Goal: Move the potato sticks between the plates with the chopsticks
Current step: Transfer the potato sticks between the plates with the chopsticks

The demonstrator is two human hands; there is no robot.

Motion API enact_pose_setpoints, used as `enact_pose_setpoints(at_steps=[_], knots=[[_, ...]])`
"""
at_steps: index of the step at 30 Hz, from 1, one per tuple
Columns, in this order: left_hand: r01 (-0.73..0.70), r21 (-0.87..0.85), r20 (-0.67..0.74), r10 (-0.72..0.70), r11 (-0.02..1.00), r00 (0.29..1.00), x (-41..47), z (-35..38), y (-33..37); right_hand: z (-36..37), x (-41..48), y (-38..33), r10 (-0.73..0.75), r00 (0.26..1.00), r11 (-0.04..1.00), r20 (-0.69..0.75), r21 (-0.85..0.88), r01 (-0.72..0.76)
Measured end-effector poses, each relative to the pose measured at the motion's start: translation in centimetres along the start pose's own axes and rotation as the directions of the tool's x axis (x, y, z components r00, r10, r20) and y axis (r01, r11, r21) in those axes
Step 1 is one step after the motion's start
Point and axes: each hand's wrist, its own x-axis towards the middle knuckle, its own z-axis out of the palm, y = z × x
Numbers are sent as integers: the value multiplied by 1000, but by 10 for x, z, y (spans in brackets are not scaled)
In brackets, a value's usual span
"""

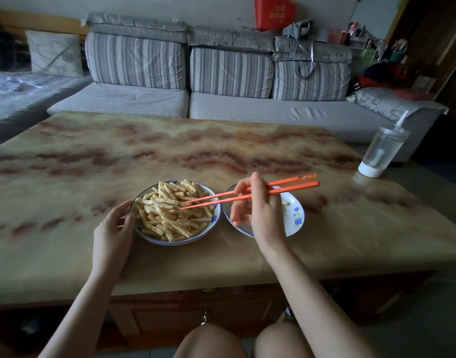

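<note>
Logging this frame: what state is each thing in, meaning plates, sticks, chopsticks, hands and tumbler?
left plate: heaped full.
potato sticks: nearly all piled in the left plate.
right plate: almost bare, a few sticks.
chopsticks: held, tips slightly apart over the pile, nothing lifted.
right hand: grips the chopsticks.
left hand: rests against the left plate's rim.
tumbler: upright, lidded, straw in.
</note>
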Motion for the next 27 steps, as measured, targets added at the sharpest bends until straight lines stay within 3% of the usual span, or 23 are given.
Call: enact_pose_setpoints(at_steps=[6,12,21,27], knots=[[7,-12,-3,-7,1000,1000,0,1,-1,31,5,4,-33,993,999,110,4,33],[12,-28,-4,-12,1000,1000,2,0,-1,37,5,14,-10,995,999,96,-48,14],[16,-21,-4,-16,1000,1000,1,1,-2,10,8,4,-17,997,1000,-76,9,17],[14,-17,0,-14,1000,1000,1,0,-4,-41,19,-4,-47,940,999,-338,-39,36]])
